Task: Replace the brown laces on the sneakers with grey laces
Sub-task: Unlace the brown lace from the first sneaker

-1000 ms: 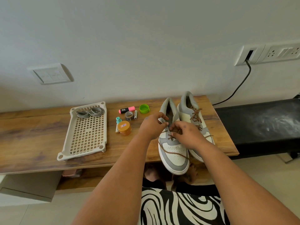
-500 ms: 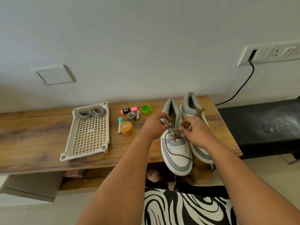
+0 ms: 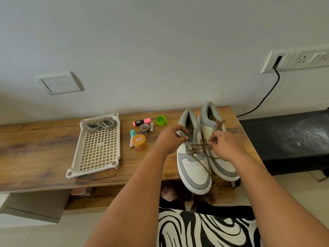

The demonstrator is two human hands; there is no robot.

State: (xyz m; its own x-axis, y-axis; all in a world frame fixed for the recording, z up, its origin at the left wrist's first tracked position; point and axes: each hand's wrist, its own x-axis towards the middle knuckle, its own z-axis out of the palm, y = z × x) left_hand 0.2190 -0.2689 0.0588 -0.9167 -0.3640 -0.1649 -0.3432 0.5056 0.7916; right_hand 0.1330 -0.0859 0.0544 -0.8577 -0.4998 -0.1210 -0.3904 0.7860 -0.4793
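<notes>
- My left hand (image 3: 170, 139) is gripping the collar of the nearer grey-and-white leather sneaker (image 3: 193, 157), fingers curled on its rim, while my right hand (image 3: 224, 145) is pinching the thin brown lace (image 3: 200, 148) loosened across its tongue.
- That sneaker's toe is jutting past the front edge of the wooden bench top (image 3: 35, 157); the second grey-and-white sneaker (image 3: 218, 139), brown lace tied, is lying just beside it, near the bench's right end.
- The coiled grey laces (image 3: 101, 124) are sitting at the far end of the cream perforated plastic tray (image 3: 98, 148), well apart from the shoes, with bare wood to the tray's left.
- Between tray and shoes, a pink highlighter (image 3: 141, 121), green cap (image 3: 160, 120) and orange-lidded jar (image 3: 140, 142) are clustering.
- A black cable (image 3: 267, 93) is running down the white wall.
- My right fingertips are hiding where the lace is held; the shelf under the bench is too dark to read.
</notes>
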